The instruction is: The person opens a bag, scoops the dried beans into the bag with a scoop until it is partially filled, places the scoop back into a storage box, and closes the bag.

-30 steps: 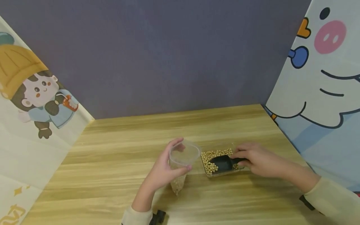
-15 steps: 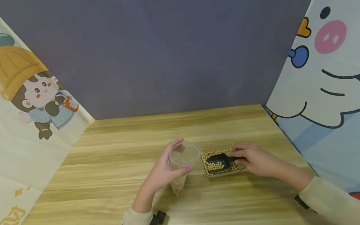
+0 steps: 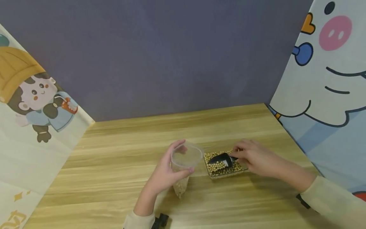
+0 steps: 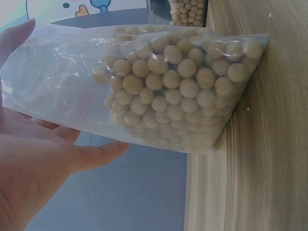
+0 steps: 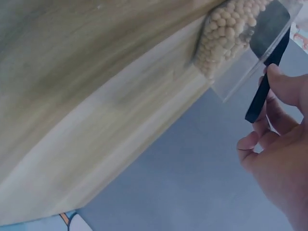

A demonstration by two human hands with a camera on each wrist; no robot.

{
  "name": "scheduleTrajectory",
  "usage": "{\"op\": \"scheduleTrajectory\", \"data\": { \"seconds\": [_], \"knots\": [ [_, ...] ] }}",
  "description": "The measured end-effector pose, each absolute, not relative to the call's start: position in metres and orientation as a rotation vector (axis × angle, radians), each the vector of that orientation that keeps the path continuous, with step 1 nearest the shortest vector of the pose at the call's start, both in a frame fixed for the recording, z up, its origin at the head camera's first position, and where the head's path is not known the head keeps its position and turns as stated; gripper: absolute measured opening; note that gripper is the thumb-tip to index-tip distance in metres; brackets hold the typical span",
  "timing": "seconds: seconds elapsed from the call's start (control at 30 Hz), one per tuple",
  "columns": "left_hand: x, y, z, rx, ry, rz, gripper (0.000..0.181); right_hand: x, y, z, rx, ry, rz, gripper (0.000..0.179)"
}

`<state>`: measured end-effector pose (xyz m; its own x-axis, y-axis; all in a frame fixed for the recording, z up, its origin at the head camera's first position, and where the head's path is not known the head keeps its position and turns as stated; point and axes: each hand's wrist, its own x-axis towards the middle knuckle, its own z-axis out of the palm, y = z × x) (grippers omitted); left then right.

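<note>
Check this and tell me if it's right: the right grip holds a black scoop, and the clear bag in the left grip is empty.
Wrong on one point: the clear bag in the left grip is not empty; the left wrist view shows small, round balls inside it. The right grip does hold a black scoop.

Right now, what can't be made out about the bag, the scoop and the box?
- Head view: handle end of the scoop, hidden behind the right hand.
- Head view: one side of the bag, covered by the left hand.
- Left wrist view: the number of beans in the bag, as outer ones hide inner ones.
- Left wrist view: part of the clear box, cut off by the top edge.
</note>
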<state>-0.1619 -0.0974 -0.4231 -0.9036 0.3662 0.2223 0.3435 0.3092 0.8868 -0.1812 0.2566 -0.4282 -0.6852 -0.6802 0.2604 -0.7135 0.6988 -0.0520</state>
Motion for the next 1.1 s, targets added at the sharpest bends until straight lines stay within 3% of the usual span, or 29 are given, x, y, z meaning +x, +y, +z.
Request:
{"op": "scheduleTrajectory", "data": {
  "seconds": [0.23, 0.5, 0.73, 1.1],
  "knots": [
    [-0.162, -0.098, -0.423, 0.670, 2.525, 1.698, 0.095, -0.179, 0.251, -0.431, 1.094, -2.697, 0.191, 0.038],
    [-0.162, -0.098, -0.422, 0.656, 2.528, 1.706, 0.095, -0.182, 0.254, -0.439, 1.051, -2.763, 0.580, 0.033],
    [-0.162, -0.098, -0.422, 0.654, 2.540, 1.703, 0.095, -0.183, 0.261, -0.439, 0.852, -2.928, 0.986, 0.032],
    [-0.162, -0.097, -0.422, 0.648, 2.524, 1.702, 0.095, -0.187, 0.271, -0.427, 0.851, -2.818, 1.072, 0.031]
  ]
}}
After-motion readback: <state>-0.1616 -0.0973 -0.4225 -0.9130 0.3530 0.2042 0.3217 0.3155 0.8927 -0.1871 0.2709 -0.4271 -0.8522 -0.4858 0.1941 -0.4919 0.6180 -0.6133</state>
